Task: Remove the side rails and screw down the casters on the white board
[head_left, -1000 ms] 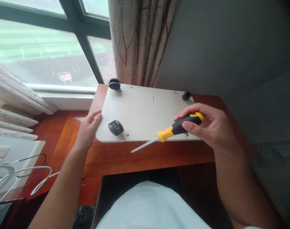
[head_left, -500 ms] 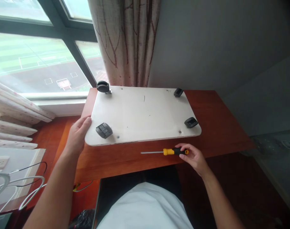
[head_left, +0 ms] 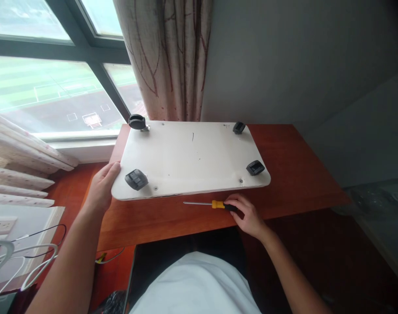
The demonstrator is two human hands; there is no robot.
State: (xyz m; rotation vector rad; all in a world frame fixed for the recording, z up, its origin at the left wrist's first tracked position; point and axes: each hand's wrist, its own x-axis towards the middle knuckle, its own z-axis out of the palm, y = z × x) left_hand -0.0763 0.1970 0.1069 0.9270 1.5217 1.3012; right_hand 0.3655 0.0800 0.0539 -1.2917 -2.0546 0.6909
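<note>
A white board (head_left: 185,161) with rounded corners lies on the wooden table, a dark caster near each corner. The near-left caster (head_left: 136,179) and the near-right caster (head_left: 255,167) stand up from its face, as do the far-left caster (head_left: 137,122) and far-right caster (head_left: 239,127). My left hand (head_left: 102,185) grips the board's left edge, thumb on top. In my right hand (head_left: 246,213) is a screwdriver (head_left: 218,204) with a yellow and black handle, its shaft pointing left, just in front of the board's near edge.
The wooden table (head_left: 297,174) extends to the right of the board. A patterned curtain (head_left: 172,65) and a window stand behind it. At the lower left are white cables (head_left: 38,261) and a wall socket (head_left: 3,226). A black plastic bag (head_left: 115,302) is on the floor.
My right hand has moved left with the screwdriver along the board's near edge. The board and my left hand sit slightly further left in view.
</note>
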